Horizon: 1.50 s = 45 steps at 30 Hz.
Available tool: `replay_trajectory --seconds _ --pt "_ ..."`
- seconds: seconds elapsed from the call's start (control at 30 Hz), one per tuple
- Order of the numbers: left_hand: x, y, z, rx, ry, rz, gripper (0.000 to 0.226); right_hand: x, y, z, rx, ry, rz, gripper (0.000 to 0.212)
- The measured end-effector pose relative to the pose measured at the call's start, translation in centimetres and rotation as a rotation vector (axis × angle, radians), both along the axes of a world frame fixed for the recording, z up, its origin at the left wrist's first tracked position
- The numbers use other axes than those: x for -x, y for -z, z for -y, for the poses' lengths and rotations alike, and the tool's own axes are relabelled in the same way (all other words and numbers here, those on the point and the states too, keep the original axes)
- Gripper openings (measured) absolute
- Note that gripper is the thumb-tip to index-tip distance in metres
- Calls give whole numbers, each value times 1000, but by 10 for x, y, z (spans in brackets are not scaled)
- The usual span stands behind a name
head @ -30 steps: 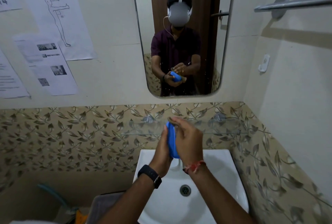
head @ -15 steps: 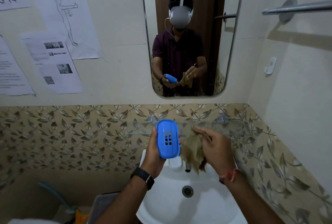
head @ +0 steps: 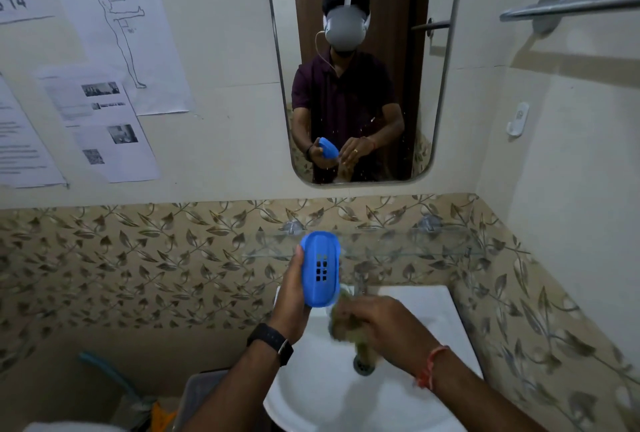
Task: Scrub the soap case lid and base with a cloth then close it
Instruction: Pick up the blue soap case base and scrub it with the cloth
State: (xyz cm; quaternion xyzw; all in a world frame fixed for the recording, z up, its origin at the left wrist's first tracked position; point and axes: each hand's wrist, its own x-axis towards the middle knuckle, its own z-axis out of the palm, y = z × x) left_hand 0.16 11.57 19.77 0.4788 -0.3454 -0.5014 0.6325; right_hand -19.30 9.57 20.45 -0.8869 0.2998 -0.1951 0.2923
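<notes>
My left hand [head: 293, 296] holds a blue oval soap case part [head: 320, 269] upright above the sink, its inner face with several small drain slots turned toward me. Whether it is the lid or the base I cannot tell; the other half is out of sight. My right hand [head: 384, 326] is lower and to the right, over the basin, closed around a crumpled olive-brown cloth [head: 346, 321] that hangs down toward the drain. The cloth sits just below the case's bottom edge, blurred by motion.
A white sink [head: 433, 314] with a drain [head: 362, 366] lies below my hands; a tap [head: 360, 281] stands behind the cloth. A glass shelf [head: 398, 244] runs along the leaf-patterned tiles. Mirror [head: 363, 64] above, towel bar [head: 568, 4] at right, grey bin [head: 204, 393] at lower left.
My right hand pulled the cloth off the case and dropped down toward the basin. My left hand turned the case so its slotted inside faces me.
</notes>
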Motion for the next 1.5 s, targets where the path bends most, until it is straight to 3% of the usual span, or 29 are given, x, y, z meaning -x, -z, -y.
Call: replay_trajectory --seconds 0.1,0.23,0.33,0.47,0.57,0.93,1.2,1.4,1.5 --pt "-6 -8 1 45 -36 9 70 16 10 6 78 67 -155 36" --pt "0 -12 -1 59 4 77 63 25 -5 21 4 331 111 28" --pt "12 -7 -1 56 19 146 65 15 -33 32 146 467 302 22" --pt "29 -8 2 71 5 221 61 -3 -53 38 363 399 379 19" --pt "38 -14 5 94 -29 257 69 -12 -43 35 366 349 336 14" --pt "45 -19 14 128 -113 274 62 -22 -1 14 67 233 281 14" --pt "34 -13 28 154 -160 188 59 -27 8 16 -274 230 420 18" --pt "24 -10 46 172 -137 140 58 -44 4 31 -380 169 486 14" --pt "13 -8 53 151 -85 121 71 -50 2 41 -532 108 573 13"
